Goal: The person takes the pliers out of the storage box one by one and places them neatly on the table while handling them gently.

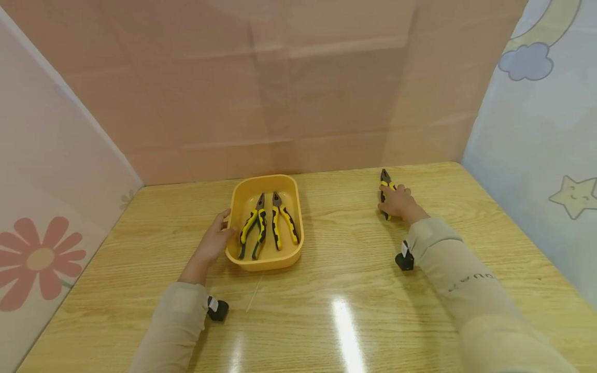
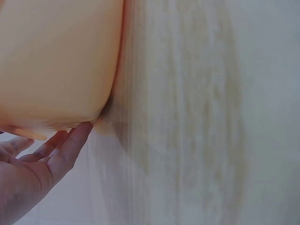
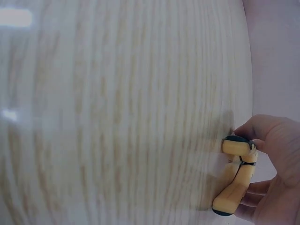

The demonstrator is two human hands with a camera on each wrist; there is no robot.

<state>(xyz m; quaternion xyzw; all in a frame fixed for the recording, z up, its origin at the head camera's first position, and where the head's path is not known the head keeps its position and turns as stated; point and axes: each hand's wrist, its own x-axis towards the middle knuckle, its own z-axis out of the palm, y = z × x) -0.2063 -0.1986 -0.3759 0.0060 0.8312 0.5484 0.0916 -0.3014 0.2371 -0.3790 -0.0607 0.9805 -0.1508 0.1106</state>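
In the head view, a yellow tray (image 1: 261,266) sits left of centre on the wooden desk (image 1: 336,243), toward the back edge. Two pairs of pliers lie in it, heads toward the back edge: a left pair (image 1: 262,226) and a right pair (image 1: 275,220), apart from each other. The left hand (image 1: 217,239) touches the tray's left side; I cannot tell whether it pinches the rim. Near the desk's back right corner, the right hand (image 1: 397,202) grips a third pair of pliers (image 1: 385,180), its head also toward the back edge.

In the left wrist view, extended fingers (image 2: 72,147) touch the tray's outer wall.

In the right wrist view, fingers and thumb close around the third pair's yellow handles (image 3: 229,199); whether these touch the desk, I cannot tell.
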